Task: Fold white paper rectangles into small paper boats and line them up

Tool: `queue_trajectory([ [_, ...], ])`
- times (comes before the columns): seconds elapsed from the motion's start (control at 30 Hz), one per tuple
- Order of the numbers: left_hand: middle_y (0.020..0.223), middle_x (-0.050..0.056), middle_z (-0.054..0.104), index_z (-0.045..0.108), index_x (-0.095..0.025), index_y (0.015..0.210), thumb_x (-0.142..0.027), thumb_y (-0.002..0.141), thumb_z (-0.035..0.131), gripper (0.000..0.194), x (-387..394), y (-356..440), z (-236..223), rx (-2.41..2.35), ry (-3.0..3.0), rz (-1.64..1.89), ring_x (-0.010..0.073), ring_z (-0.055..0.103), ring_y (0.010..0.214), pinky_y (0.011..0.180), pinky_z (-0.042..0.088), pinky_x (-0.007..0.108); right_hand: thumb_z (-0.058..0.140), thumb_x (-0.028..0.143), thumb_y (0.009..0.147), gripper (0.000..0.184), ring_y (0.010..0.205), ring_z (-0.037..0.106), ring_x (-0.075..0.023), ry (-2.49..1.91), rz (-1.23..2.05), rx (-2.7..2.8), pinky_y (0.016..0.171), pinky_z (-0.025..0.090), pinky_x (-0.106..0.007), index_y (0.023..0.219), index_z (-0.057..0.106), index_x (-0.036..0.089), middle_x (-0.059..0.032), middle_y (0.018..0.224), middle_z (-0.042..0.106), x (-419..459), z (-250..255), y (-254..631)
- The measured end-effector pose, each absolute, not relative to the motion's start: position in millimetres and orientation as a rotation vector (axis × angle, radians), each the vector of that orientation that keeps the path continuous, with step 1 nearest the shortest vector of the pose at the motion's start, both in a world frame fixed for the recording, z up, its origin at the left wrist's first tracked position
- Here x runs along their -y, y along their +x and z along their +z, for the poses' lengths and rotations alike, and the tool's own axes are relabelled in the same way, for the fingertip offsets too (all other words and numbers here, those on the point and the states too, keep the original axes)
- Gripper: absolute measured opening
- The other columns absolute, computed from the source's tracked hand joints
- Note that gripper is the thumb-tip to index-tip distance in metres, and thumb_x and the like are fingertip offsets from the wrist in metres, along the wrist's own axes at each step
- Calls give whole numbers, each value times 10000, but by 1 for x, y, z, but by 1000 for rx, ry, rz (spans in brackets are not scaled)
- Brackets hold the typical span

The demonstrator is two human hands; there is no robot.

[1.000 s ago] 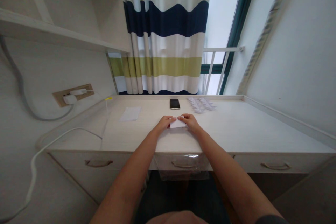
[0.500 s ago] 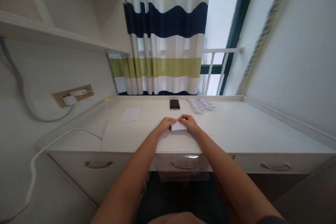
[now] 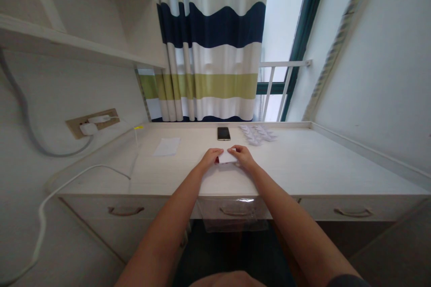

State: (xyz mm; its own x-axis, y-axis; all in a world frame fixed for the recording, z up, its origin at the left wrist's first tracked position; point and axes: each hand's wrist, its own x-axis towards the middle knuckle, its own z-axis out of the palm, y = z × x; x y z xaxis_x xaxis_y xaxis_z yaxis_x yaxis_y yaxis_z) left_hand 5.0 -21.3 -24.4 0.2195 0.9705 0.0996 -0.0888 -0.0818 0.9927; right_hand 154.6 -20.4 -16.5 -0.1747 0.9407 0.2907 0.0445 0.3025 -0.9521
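White paper [image 3: 227, 157] spans the gap between the left hand [image 3: 210, 157] and right hand [image 3: 244, 157], each nearly closed in a pinch on one end; whether it touches the surface [image 3: 303, 166] is hard to tell. Light, even finger pressure should keep its edges true. Beyond, the phone [image 3: 223, 133] is the nearest obstacle, with folded paper pieces [image 3: 249, 135] right and a flat sheet [image 3: 167, 146] left.

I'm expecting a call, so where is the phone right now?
In the head view, the phone lies near the back of the desk, beyond the left hand and right hand, just left of the folded white papers.
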Motion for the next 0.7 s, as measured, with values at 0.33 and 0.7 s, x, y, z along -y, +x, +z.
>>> queue_trajectory([
  [0.33, 541, -25, 479, 531, -133, 613, -331, 596, 555, 200, 20, 1, -21, -1052, 1301, 1348, 84, 430, 506, 497, 349, 212, 643, 435, 549, 299, 490, 468, -72, -861, 1262, 1334, 487, 379, -204, 660, 589, 163, 27, 552, 533, 19, -16, 156],
  [0.7, 839, 5, 545, 511, -174, 780, -98, 610, 488, 188, 23, 1, -24, -1135, 1732, 1423, 86, 502, 654, 557, 392, 190, 689, 350, 514, 258, 493, 483, -69, -845, 1354, 1235, 511, 407, -211, 683, 630, 165, 13, 577, 579, 20, -14, 156],
])
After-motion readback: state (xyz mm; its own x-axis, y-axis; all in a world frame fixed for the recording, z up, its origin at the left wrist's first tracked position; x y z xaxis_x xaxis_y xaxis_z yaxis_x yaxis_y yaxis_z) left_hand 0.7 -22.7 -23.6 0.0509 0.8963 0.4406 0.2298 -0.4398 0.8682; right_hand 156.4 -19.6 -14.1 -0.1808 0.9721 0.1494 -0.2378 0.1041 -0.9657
